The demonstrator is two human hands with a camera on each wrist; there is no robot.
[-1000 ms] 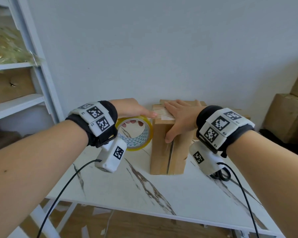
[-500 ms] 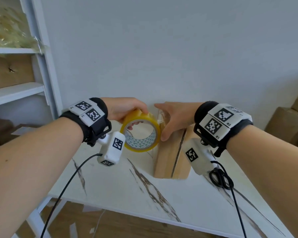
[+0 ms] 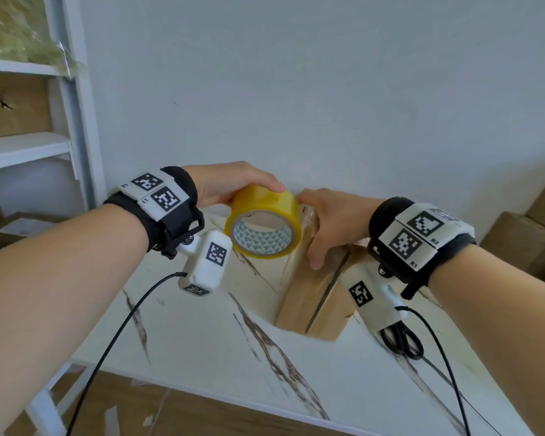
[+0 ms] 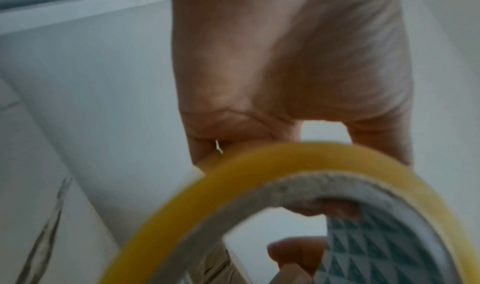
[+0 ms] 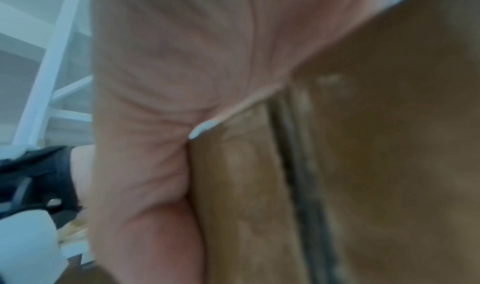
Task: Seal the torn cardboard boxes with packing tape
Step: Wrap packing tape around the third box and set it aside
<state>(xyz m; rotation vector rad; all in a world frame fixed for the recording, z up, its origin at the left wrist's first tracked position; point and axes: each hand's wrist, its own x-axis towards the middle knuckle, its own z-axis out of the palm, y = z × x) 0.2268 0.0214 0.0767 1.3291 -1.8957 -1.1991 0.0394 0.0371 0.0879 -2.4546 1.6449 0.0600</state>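
A yellow roll of packing tape (image 3: 265, 223) is held in the air by my left hand (image 3: 230, 187), fingers curled over its outer rim, thumb side toward me. In the left wrist view the roll (image 4: 285, 153) fills the lower frame under my left hand (image 4: 285, 73). The roll hangs at the top left corner of an upright brown cardboard box (image 3: 315, 306) with a dark seam down its front. My right hand (image 3: 331, 225) lies over the box top, thumb pressed on the front face. A clear strip of tape (image 3: 291, 265) runs down the box's left edge. Close up, my right hand (image 5: 168, 83) lies against the cardboard box (image 5: 389, 144).
The box stands on a white marble-look table (image 3: 202, 341). Black scissors (image 3: 403, 343) lie on it under my right wrist. A white shelf unit (image 3: 70, 121) stands at the left, and more cardboard boxes (image 3: 532, 240) are stacked at the right. Paper scraps lie on the wooden floor.
My left hand has lifted the tape roll up and to the right, from beside the box to its top left corner. My right hand has stayed on the box top.
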